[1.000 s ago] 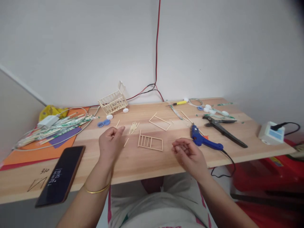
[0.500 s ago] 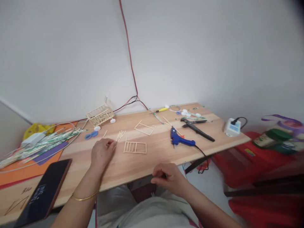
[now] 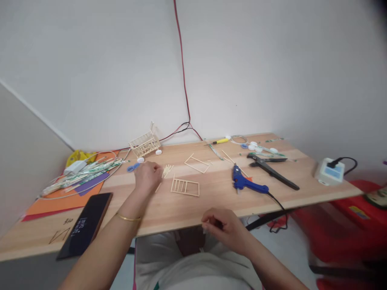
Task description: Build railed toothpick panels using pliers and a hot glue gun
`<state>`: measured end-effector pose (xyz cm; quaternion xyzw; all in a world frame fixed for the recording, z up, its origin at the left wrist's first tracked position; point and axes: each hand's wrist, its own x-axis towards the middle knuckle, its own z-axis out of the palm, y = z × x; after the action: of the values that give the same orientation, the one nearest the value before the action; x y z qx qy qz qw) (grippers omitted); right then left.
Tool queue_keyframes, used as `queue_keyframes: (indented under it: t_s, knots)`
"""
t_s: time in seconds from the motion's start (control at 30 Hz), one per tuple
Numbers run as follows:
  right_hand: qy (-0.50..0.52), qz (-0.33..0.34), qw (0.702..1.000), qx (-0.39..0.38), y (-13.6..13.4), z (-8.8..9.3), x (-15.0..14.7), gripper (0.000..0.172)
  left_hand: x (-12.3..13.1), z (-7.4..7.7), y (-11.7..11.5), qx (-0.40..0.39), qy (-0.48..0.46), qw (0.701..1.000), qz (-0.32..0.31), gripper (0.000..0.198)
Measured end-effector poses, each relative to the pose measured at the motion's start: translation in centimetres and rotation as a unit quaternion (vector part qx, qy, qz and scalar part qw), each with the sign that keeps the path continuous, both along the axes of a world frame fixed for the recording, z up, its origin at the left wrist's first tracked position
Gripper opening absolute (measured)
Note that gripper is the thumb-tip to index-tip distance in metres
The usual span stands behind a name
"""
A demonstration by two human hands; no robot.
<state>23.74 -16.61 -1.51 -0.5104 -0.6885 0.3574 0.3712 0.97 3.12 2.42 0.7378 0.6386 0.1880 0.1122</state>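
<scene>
My left hand [image 3: 147, 177] lies on the wooden table [image 3: 193, 207], knuckles up and fingers curled down, right beside a small pile of thin wooden sticks [image 3: 168, 170]. What its fingers hold is hidden. A ladder-like stick frame [image 3: 185, 187] lies just to its right, and an open rectangular stick frame [image 3: 196, 163] sits further back. At the table's front edge, over my lap, my right hand [image 3: 223, 228] has its fingers pinched together; I cannot make out anything in them.
A blue glue gun [image 3: 248, 183] and a black hand tool [image 3: 272, 170] lie at the right, a white power box [image 3: 328, 173] beyond them. A phone [image 3: 86, 223], orange paper [image 3: 57, 199] and a small stick cart [image 3: 145, 144] are at the left. Red crates [image 3: 347, 217] stand beside the table.
My right hand has dropped from above the table to its front edge over my lap. My left hand has reached forward to the stick pile. The view swung right, then back.
</scene>
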Motion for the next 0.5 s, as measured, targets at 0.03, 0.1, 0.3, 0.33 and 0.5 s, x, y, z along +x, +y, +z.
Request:
queue_keyframes:
  t_s: [0.03, 0.1, 0.3, 0.33, 0.5]
  knots:
    - [-0.001, -0.003, 1.0, 0.001, 0.1, -0.1, 0.0, 0.009, 0.6, 0.1, 0.6, 0.001, 0.014, 1.0, 0.0, 0.026]
    - [-0.003, -0.006, 1.0, 0.004, 0.1, -0.1, 0.1, 0.008, 1.6, 0.1, 1.6, -0.011, 0.036, 0.999, -0.011, 0.019]
    - [0.004, 0.01, 1.0, -0.008, -0.1, 0.1, 0.5, 0.009, 2.7, 0.1, 2.8, -0.042, 0.039, 0.998, -0.001, 0.008]
    - [0.005, 0.013, 1.0, -0.012, -0.1, 0.1, 0.6, 0.009, 2.5, 0.3, 2.7, -0.042, 0.028, 0.999, -0.003, 0.009]
    - [0.005, 0.02, 1.0, -0.005, 0.8, 1.0, 0.8, 0.011, 1.8, 1.3, 0.1, -0.045, -0.084, 0.994, -0.054, 0.017]
